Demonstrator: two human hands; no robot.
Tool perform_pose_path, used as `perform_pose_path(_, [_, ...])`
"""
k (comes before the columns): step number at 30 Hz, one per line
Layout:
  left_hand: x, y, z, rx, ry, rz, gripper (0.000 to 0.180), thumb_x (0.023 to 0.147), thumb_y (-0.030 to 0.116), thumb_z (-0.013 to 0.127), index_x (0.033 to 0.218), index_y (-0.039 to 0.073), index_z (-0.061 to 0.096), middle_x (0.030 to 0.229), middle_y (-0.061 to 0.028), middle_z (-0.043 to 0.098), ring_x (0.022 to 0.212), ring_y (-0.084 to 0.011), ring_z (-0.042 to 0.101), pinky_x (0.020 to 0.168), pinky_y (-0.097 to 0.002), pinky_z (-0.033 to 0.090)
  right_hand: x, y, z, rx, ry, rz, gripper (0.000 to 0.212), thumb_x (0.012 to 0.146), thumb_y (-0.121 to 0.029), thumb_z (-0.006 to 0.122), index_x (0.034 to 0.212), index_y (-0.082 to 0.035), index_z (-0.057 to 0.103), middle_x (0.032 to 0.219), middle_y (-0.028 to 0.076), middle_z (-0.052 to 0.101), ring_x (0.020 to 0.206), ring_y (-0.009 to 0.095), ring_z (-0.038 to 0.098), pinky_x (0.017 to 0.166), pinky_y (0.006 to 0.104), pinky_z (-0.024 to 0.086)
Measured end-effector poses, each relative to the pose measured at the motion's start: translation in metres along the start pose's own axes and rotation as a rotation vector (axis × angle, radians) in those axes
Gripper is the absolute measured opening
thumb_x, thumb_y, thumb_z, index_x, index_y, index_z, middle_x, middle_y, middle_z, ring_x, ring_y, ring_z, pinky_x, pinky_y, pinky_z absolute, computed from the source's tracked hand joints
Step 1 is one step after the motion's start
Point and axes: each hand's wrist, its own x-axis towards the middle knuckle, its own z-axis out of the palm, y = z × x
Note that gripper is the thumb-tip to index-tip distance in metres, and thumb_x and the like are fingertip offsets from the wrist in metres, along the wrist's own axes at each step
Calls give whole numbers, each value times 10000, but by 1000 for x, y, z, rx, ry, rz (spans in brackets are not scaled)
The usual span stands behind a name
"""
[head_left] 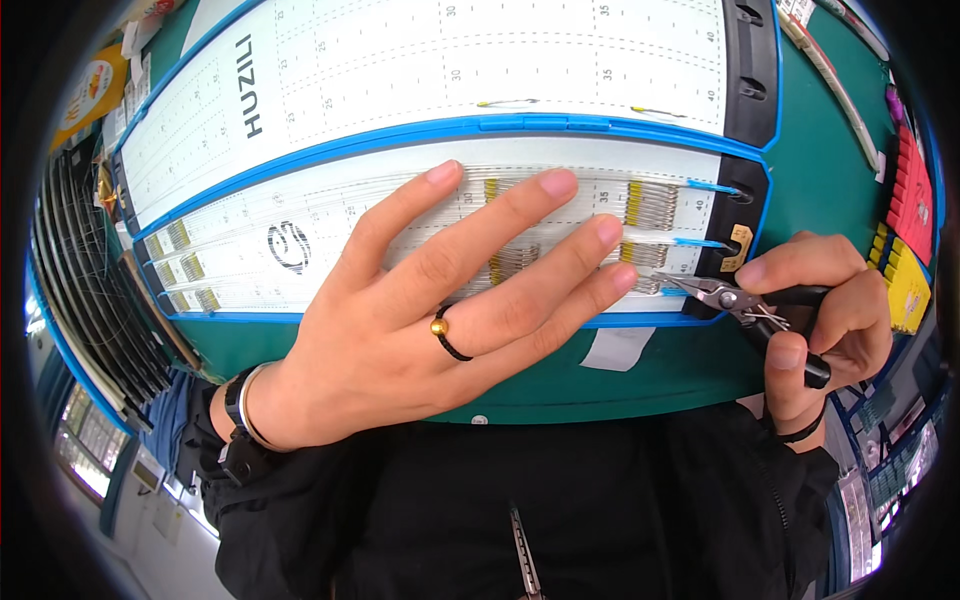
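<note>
A long fishing-rig case with a blue rim (630,320) lies open on the table. Fine lines run along its lower half, with rows of fish hooks (652,206) bound in yellow thread and blue line ends (712,187) at the right. My left hand (410,270) rests flat over the lines, fingers spread, hiding part of the hooks. In my right hand (850,310) is a small pair of needle-nose pliers (738,300) with black handles. Its tips reach the lowest blue line end at the case's right end; whether they grip it, I cannot tell.
The case's white ruled lid (400,70) lies open behind, with two small hooked pieces (508,103) on it. Green mat (680,370) covers the table. A dark ribbed rack (95,290) stands left; red (915,190) and yellow blocks (900,285) are at right.
</note>
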Motion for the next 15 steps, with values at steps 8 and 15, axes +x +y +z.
perform_pose_path(8, [-2,0,1,-5,-8,-12,580,734,234,825,1268,376,647,1385,151,541,1323,-168,484,1156,-390,360,1,0,1,-11,-13,-18,348,913,-239,722,841,-136,397,967,213,678,795,196,584,741,300,469])
perform_pose_path(15, [0,-4,-2,-27,14,29,543,747,205,814,1259,300,662,1370,132,568,1312,-190,511,1145,-412,385,5,3,0,-12,-78,-70,357,903,-229,739,855,-139,397,979,211,675,795,191,584,724,293,460])
